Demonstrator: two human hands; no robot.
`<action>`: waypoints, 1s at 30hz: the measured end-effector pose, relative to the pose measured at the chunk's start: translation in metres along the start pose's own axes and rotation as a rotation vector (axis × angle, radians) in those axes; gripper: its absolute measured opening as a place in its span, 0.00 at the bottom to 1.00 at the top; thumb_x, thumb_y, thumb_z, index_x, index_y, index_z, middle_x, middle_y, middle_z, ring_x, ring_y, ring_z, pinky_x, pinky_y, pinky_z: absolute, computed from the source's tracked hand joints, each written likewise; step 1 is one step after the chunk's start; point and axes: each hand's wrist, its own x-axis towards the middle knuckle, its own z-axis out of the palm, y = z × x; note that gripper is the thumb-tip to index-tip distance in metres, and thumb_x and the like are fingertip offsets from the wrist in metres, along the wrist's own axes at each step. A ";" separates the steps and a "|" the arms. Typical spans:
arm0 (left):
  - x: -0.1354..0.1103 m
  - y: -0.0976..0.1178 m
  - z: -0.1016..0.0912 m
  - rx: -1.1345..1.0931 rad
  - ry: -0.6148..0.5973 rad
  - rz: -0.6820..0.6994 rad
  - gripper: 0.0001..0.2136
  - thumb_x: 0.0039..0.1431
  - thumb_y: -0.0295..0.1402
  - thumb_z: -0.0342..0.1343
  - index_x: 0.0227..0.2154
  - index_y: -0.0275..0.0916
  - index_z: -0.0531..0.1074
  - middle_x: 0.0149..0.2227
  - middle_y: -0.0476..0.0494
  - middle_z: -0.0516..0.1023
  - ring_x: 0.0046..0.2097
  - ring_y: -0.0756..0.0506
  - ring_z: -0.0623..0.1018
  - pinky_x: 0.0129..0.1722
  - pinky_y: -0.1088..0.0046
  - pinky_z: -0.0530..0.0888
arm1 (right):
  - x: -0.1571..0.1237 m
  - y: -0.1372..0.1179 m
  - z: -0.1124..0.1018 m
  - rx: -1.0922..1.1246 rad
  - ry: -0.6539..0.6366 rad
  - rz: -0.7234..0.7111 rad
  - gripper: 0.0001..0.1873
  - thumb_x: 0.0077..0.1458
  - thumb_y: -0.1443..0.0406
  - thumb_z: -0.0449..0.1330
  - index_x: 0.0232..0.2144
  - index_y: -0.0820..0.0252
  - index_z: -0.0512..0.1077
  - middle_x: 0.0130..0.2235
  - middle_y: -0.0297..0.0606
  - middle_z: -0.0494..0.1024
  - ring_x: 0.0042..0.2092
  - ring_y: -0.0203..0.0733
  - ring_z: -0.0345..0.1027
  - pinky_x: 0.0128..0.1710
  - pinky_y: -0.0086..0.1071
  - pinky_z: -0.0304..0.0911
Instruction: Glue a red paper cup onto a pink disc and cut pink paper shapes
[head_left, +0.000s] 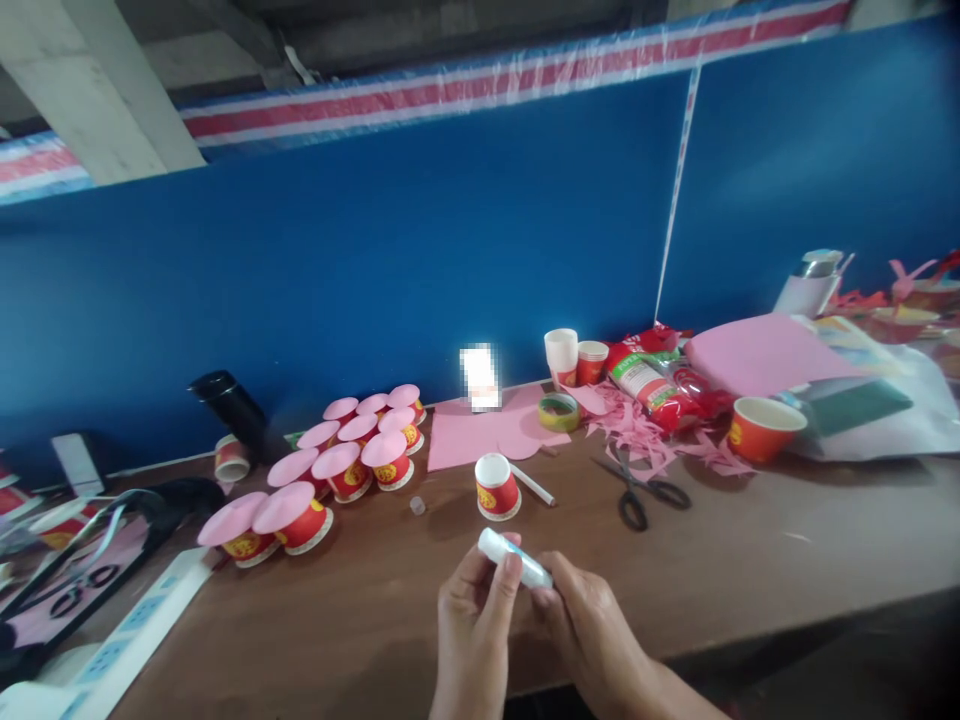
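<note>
A white glue stick [517, 558] with some blue on its label is held slantwise above the near part of the table. My left hand [480, 610] pinches its barrel between thumb and fingers, close to the white upper end. The fingers of my right hand [589, 615] close round its lower end. Just beyond my hands stands a red and white paper cup [497, 488] with its pale open end up. Beside that cup lies a thin white stick [534, 484]. A small translucent cap [418, 506] rests on the table to the left.
Several red cups topped with pink paper discs [337, 465] stand at left, near a black bottle [232, 410]. Black scissors [645, 492], a tape roll [559, 411], pink paper sheets [480, 430] and shreds lie behind and right. A blue partition [420, 240] backs the table.
</note>
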 end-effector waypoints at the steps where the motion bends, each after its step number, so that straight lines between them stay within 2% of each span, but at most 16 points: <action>1: -0.001 -0.001 -0.001 0.016 -0.019 0.001 0.16 0.46 0.40 0.59 0.36 0.36 0.75 0.29 0.44 0.76 0.34 0.46 0.73 0.35 0.75 0.69 | -0.001 -0.002 0.000 0.066 -0.023 0.024 0.09 0.60 0.63 0.42 0.28 0.57 0.57 0.23 0.31 0.64 0.23 0.34 0.56 0.24 0.27 0.52; 8: -0.007 0.001 -0.007 0.081 -0.096 0.024 0.14 0.49 0.40 0.56 0.36 0.37 0.74 0.29 0.45 0.74 0.34 0.47 0.72 0.35 0.75 0.68 | -0.010 -0.011 0.009 0.472 -0.097 0.239 0.16 0.61 0.56 0.39 0.28 0.57 0.59 0.23 0.30 0.59 0.24 0.33 0.51 0.23 0.25 0.52; 12: -0.011 0.007 -0.006 0.105 -0.100 0.024 0.14 0.49 0.40 0.56 0.35 0.36 0.73 0.26 0.46 0.72 0.32 0.48 0.71 0.34 0.76 0.68 | -0.013 -0.012 0.009 0.566 -0.140 0.265 0.18 0.60 0.54 0.41 0.28 0.58 0.60 0.24 0.31 0.60 0.25 0.33 0.51 0.24 0.25 0.53; 16: -0.012 0.012 -0.003 0.125 -0.074 0.050 0.14 0.47 0.40 0.58 0.33 0.34 0.73 0.25 0.47 0.72 0.30 0.49 0.71 0.31 0.76 0.68 | -0.015 -0.013 0.003 0.673 -0.188 0.312 0.20 0.59 0.52 0.43 0.25 0.60 0.60 0.22 0.30 0.60 0.23 0.30 0.49 0.21 0.24 0.49; 20: -0.014 0.011 0.003 0.117 -0.052 0.051 0.12 0.44 0.39 0.60 0.24 0.34 0.69 0.20 0.49 0.69 0.23 0.52 0.68 0.24 0.79 0.66 | -0.021 -0.006 0.009 1.032 -0.299 0.495 0.25 0.55 0.47 0.45 0.27 0.63 0.64 0.19 0.29 0.59 0.19 0.29 0.49 0.20 0.24 0.48; 25: -0.017 0.005 0.008 0.072 -0.126 0.019 0.15 0.45 0.41 0.59 0.21 0.38 0.60 0.15 0.50 0.69 0.17 0.53 0.66 0.17 0.80 0.63 | -0.028 0.006 0.032 1.480 -0.276 0.666 0.22 0.49 0.48 0.55 0.27 0.63 0.68 0.22 0.32 0.65 0.22 0.29 0.57 0.23 0.23 0.53; 28: -0.016 0.002 0.007 0.128 -0.088 0.036 0.16 0.44 0.42 0.59 0.20 0.38 0.60 0.14 0.52 0.67 0.14 0.56 0.61 0.13 0.82 0.58 | -0.028 0.010 0.039 1.667 -0.360 0.700 0.23 0.47 0.48 0.57 0.26 0.65 0.69 0.18 0.31 0.65 0.17 0.26 0.55 0.18 0.20 0.50; 30: -0.014 0.002 0.005 0.150 -0.052 0.055 0.16 0.42 0.42 0.60 0.18 0.37 0.62 0.14 0.53 0.65 0.15 0.57 0.61 0.14 0.82 0.59 | -0.025 0.010 0.037 1.728 -0.413 0.731 0.26 0.48 0.45 0.54 0.28 0.66 0.70 0.16 0.30 0.65 0.15 0.26 0.54 0.16 0.19 0.48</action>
